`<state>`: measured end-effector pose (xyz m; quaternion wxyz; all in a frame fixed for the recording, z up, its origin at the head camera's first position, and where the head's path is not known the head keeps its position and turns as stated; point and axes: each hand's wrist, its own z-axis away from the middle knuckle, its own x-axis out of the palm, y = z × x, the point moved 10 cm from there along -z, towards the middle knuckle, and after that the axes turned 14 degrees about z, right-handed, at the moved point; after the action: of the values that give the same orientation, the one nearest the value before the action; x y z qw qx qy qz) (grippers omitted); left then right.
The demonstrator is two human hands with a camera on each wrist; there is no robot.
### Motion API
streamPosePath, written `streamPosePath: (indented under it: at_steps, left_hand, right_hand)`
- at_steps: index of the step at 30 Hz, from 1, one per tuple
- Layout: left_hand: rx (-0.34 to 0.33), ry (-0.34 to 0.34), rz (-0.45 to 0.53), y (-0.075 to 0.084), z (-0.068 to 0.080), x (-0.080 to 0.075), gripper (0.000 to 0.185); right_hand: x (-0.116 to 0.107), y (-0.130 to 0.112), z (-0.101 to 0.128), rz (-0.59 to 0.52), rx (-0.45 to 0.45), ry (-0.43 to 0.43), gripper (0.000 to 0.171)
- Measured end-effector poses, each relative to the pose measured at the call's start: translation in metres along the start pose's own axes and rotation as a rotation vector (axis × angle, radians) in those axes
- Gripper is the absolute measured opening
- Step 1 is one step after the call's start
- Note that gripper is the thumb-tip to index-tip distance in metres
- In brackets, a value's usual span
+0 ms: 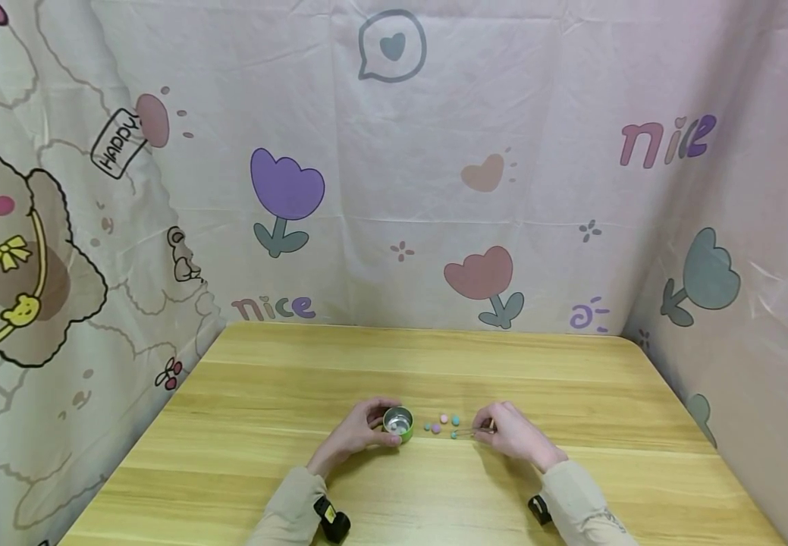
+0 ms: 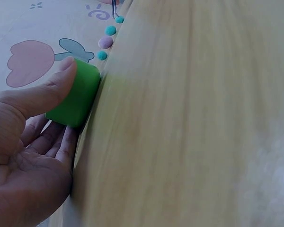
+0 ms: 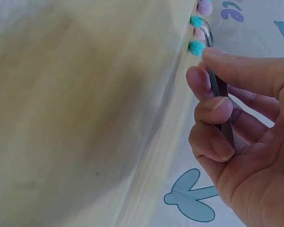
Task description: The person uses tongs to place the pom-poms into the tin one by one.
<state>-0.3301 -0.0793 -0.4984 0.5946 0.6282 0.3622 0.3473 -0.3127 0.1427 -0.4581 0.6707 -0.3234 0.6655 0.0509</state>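
My left hand (image 1: 353, 435) holds a small green tin (image 2: 80, 97) between thumb and fingers, upright on the table with its shiny inside facing up. To the right of the tin lie several little pom-poms: a small teal pom-pom (image 1: 427, 427), a purple pom-pom (image 1: 436, 429), a pink pom-pom (image 1: 444, 418) and a larger teal pom-pom (image 1: 456, 420). In my right hand (image 1: 515, 435) I pinch metal tweezers (image 3: 217, 82) with bent tips. Those tips are right at another teal pom-pom (image 3: 196, 21), nearest the hand; I cannot tell whether they grip it.
A wooden table (image 1: 264, 379) spreads under both hands. Behind and beside it hangs a printed cloth (image 1: 380, 152) with flowers and words. Black wrist-worn cameras sit at both sleeves, the left camera (image 1: 332, 519) close over the tabletop.
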Motion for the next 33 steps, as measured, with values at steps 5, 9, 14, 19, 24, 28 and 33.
streamPosePath:
  at_steps: [5,9,14,19,24,28,33]
  left_hand:
    - [-0.001,-0.001,-0.001,-0.001,0.0,0.0,0.066]
    - [-0.002,-0.003,-0.012,-0.002,0.0,0.0,0.066]
    - [-0.003,-0.004,-0.031,-0.002,0.0,0.0,0.067]
    - [0.003,-0.009,-0.014,-0.002,0.0,0.0,0.066]
    - [0.006,-0.013,-0.013,0.0,0.0,0.001,0.066]
    - [0.005,-0.013,-0.031,0.001,0.001,0.001,0.066]
    - [0.007,-0.013,-0.016,0.001,0.001,0.001,0.066]
  right_hand:
    - [0.0,0.0,0.0,0.002,-0.002,0.004,0.004]
    - [-0.001,0.001,0.0,0.005,-0.002,0.011,0.006]
    - [-0.003,0.002,0.001,-0.005,0.013,0.016,0.004]
    - [-0.007,0.001,0.001,-0.016,0.03,0.03,0.003]
    - [-0.013,0.0,0.001,0.001,0.034,0.047,0.004]
    - [-0.017,-0.003,-0.001,0.0,0.028,0.054,0.005]
    - [-0.022,-0.007,-0.006,-0.014,0.012,0.06,0.006]
